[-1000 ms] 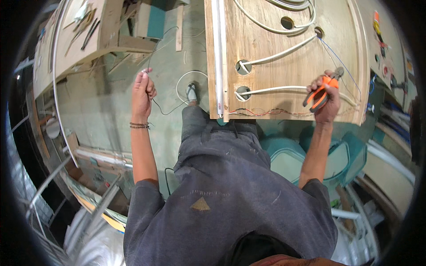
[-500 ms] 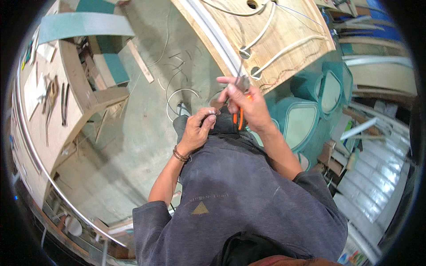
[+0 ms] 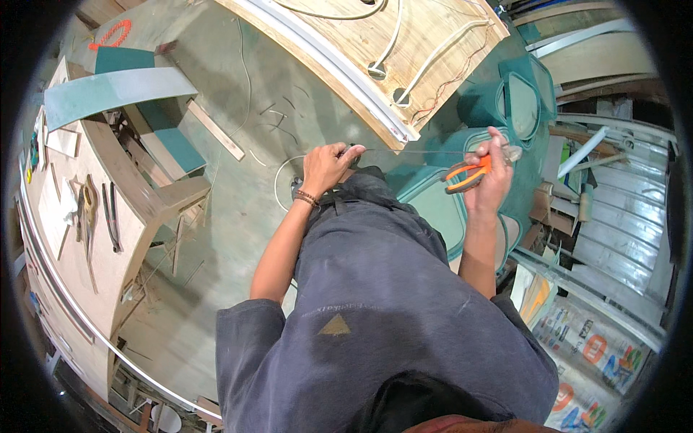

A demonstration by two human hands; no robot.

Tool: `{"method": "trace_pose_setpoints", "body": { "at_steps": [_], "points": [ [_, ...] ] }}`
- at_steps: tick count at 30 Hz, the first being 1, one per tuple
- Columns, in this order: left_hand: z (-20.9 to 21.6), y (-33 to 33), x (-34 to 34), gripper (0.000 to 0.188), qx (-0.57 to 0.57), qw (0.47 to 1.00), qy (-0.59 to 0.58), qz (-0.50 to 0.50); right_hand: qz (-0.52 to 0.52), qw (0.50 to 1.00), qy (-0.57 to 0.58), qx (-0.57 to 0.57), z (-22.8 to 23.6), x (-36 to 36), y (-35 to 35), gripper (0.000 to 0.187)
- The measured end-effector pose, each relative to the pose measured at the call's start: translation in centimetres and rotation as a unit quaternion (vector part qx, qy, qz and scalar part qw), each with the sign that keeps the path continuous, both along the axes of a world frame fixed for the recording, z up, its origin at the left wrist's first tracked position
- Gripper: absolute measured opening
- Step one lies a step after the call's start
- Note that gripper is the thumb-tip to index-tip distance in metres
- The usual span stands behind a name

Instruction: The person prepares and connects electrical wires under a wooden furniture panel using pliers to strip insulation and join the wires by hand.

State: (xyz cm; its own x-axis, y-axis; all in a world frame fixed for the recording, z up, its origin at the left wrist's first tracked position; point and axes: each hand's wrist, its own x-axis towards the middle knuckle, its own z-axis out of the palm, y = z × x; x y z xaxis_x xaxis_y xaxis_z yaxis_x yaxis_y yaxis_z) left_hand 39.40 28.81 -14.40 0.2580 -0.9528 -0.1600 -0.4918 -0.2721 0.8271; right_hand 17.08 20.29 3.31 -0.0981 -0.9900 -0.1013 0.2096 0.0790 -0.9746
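Observation:
My left hand (image 3: 326,169) is closed, thumb against fingers, pinching one end of a thin dark wire (image 3: 415,151). The wire runs nearly straight across to my right hand (image 3: 489,177). Orange-and-black-handled pliers (image 3: 462,177) sit in that right hand, their handles sticking out to the left of the palm and their metal head partly showing beyond the fingers. How the right fingers hold the wire's end is too small to tell. Just beyond my hands is the corner of a wooden panel (image 3: 426,43) with pale cables (image 3: 447,54) coming through round holes.
Green padded pieces (image 3: 433,206) stand at the right beside the panel. A curved wooden workbench (image 3: 133,187) on the left carries pliers (image 3: 89,206) and other hand tools. Cable offcuts (image 3: 285,115) and a wooden strip (image 3: 216,130) lie on the floor. Metal sheeting (image 3: 621,245) is at the far right.
My hands have moved apart: the right one went rightward with the pliers, and the wire now stretches between them. The view has shifted, so the panel sits further up and left.

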Motion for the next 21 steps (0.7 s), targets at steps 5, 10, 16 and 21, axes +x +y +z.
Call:
{"method": "trace_pose_setpoints", "body": {
  "at_steps": [5,10,16,21],
  "points": [
    [-4.6,1.7,1.5,0.053,-0.038,0.998,0.05,-0.026,-0.072,0.997,-0.036,0.007,0.0,-5.0,-0.9,0.031],
    [-6.1,3.1,3.7,0.046,-0.059,0.997,0.055,0.005,-0.13,0.99,-0.044,0.01,-0.9,-6.6,-1.4,0.033],
    [-9.3,6.7,7.5,0.055,-0.031,0.995,-0.091,-0.011,-0.118,0.993,-0.032,0.005,-1.1,-7.1,-3.0,0.035],
    [-11.0,7.7,8.6,0.046,-0.033,0.983,-0.182,0.01,-0.072,0.997,0.018,-0.021,-0.5,-4.2,-3.5,0.03]
  ]
}}
